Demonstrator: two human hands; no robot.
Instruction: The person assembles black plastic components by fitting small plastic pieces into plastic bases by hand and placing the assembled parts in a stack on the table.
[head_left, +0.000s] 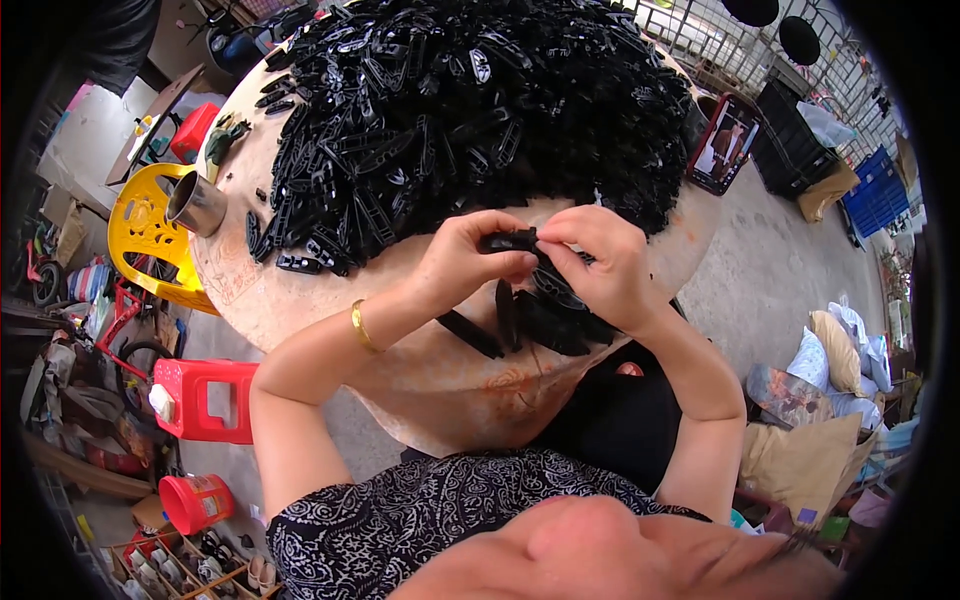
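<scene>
Two bare hands meet over the bench, right in front of the big heap of shiny black parts, on the person's side of it. From where I stand, the left hand has its grip closed on one small black piece, squeezed between thumb and fingers. The right hand has its grip pinched at the end of that piece; I can't tell if it holds the end itself or some tiny bit. To do this well, I'd let the left hand hold firm and the right hand do the fine work, pinching lightly so nothing thin snaps. More loose black parts lie nearer the person than the heap, so I'd lift the wrists clear of them.
</scene>
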